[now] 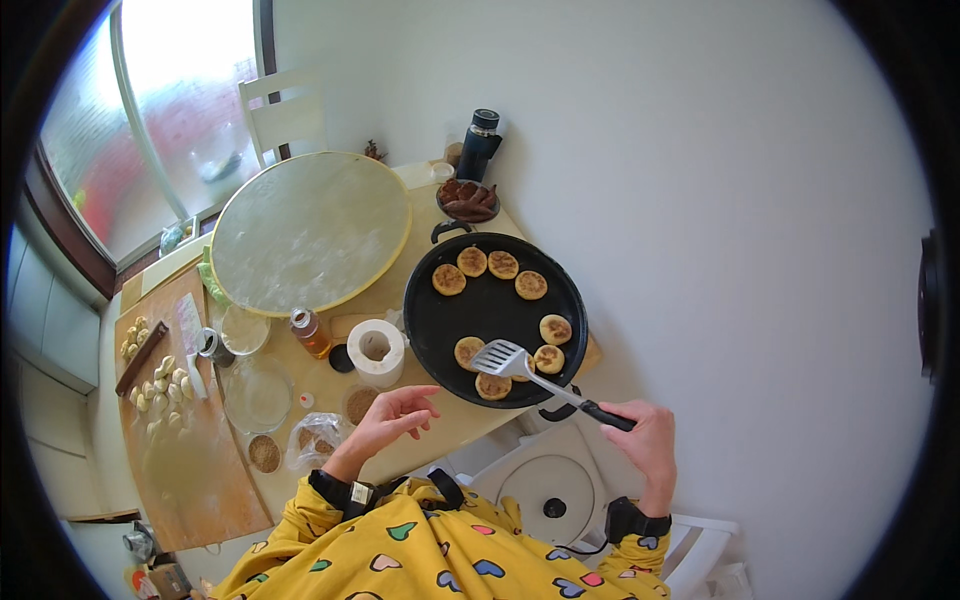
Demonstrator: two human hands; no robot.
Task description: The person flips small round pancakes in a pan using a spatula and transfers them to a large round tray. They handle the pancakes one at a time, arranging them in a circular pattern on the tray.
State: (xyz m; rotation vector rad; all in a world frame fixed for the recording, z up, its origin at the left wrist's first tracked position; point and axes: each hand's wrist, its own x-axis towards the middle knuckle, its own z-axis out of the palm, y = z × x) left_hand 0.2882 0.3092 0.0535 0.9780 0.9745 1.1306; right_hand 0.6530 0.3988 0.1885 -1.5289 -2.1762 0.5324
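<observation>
A large black round pan (480, 315) holds several browned flat cakes around its edge, with its middle bare. My right hand (646, 437) is closed around the black handle of a slotted metal spatula (501, 358). The spatula's head is over the lower part of the pan, partly covering a cake (469, 352) and hiding most of another; whether it touches them I cannot tell. My left hand (397, 418) is empty with its fingers apart, just left of the pan's lower rim, near a paper roll (376, 352).
A floured round board (311, 232) lies behind left. A wooden board (202, 480) bears dough pieces, a cleaver (189, 319) and a rolling pin (142, 358). Nearby stand an oil bottle (310, 334), a vacuum flask (478, 146) and a bowl of sweet potatoes (468, 201). A round lid (547, 487) rests below the pan.
</observation>
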